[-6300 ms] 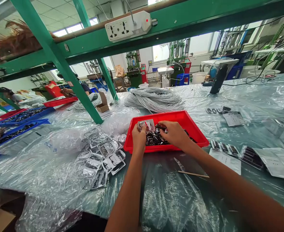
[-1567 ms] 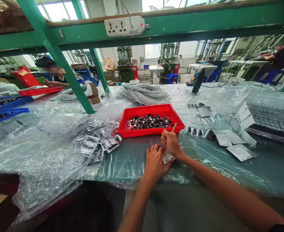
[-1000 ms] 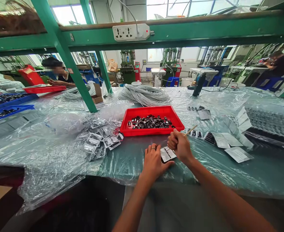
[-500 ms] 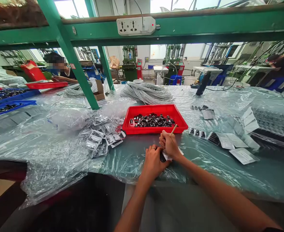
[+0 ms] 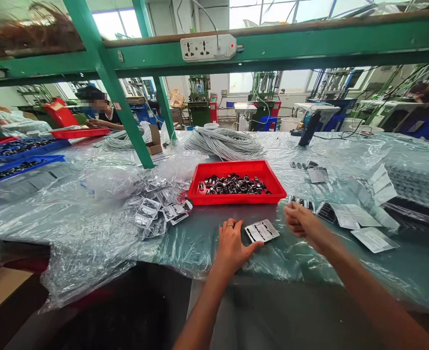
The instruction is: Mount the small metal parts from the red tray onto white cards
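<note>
A flat silvery plate point(image 5: 261, 231) with dark cut-out slots lies on the plastic-covered table in front of the red tray point(image 5: 236, 199). My left hand point(image 5: 232, 244) rests just left of the plate, fingers and thumb spread, with the thumb near its lower edge. To the right of the plate, my right hand point(image 5: 299, 221) is lifted with its fingers curled closed; what is in them, if anything, is hidden. Many small black and metallic parts point(image 5: 234, 184) lie in the tray.
Left of the tray is a pile of similar silvery plates point(image 5: 154, 206). On the right lie strips of black parts point(image 5: 326, 212) and white sheets point(image 5: 375, 239). Behind the tray sits a coil of grey cable point(image 5: 223, 142). A green beam point(image 5: 309, 47) crosses overhead.
My right hand has moved right, off the plate, uncovering it. The thin light stick it held upright no longer shows. My left hand stays in place, and the view has shifted slightly.
</note>
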`<state>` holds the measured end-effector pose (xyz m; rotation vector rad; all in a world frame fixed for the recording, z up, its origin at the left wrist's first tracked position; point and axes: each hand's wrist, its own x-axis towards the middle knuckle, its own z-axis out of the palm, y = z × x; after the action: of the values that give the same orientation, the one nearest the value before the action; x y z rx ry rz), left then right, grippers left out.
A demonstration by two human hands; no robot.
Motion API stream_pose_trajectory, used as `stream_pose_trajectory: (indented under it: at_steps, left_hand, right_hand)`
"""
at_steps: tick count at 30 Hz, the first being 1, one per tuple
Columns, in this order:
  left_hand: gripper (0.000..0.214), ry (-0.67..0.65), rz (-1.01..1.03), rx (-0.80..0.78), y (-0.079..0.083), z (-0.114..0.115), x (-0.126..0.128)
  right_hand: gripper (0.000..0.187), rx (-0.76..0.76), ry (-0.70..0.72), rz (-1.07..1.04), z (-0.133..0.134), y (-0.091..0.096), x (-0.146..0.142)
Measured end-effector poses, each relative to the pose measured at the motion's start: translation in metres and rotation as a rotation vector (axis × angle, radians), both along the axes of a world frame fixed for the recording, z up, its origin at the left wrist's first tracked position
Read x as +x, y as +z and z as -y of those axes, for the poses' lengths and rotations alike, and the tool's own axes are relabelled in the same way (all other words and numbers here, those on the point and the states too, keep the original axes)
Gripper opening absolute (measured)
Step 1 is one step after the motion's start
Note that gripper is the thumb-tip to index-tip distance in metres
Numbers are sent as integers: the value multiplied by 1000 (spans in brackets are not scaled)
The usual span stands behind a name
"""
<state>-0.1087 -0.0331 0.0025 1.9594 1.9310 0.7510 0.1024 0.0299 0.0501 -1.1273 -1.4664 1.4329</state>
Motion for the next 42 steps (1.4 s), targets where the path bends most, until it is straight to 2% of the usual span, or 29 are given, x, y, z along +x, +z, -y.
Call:
stream_pose_trajectory:
  at_steps: [3, 5, 7, 10, 13, 16, 19, 23, 26, 29, 33, 37, 42]
  left_hand:
    - [25, 53, 18, -12, 2, -1, 3]
    - [12, 60, 103, -15, 3, -3, 4]
    - [9, 42, 309, -25, 4, -6, 4]
    - [10, 23, 695, -31, 6, -12, 0]
    - [30, 80, 1005, 10, 13, -28, -4]
    - [43, 93, 1228, 100, 27, -60, -7]
    - [45, 70, 1417, 181, 45, -104, -14]
    - [40, 51, 1561, 217, 59, -156, -35]
    - [36, 26, 1542, 235, 57, -178, -50]
    - [31, 16, 1526, 231, 48, -188, -59]
    - [31, 30, 1537, 208, 39, -186, -64]
    - [34, 28, 1550, 184, 45, -177, -61]
    - [42, 18, 1463, 135, 54, -164, -55]
  right_hand:
    - [20, 299, 46, 533, -7, -16, 41]
    - [20, 535, 77, 743, -10, -31, 59]
    - [21, 740, 56, 858, -10, -44, 64]
    - [21, 1013, -61, 907, -2, -44, 45]
    - [22, 1184, -81, 803, 4, -21, 4]
    - [26, 1217, -41, 700, -13, 8, -41]
    - [38, 1167, -6, 604, -57, 25, -78]
    - [39, 1071, 67, 395, -115, 29, -110]
    - [41, 997, 33, 274, -136, 22, -124]
    - [44, 933, 52, 201, -143, 13, -129]
    - [45, 916, 73, 170, -143, 3, -130]
    - [45, 1032, 15, 227, -144, -4, -129]
    - [47, 1120, -30, 334, -142, -11, -127]
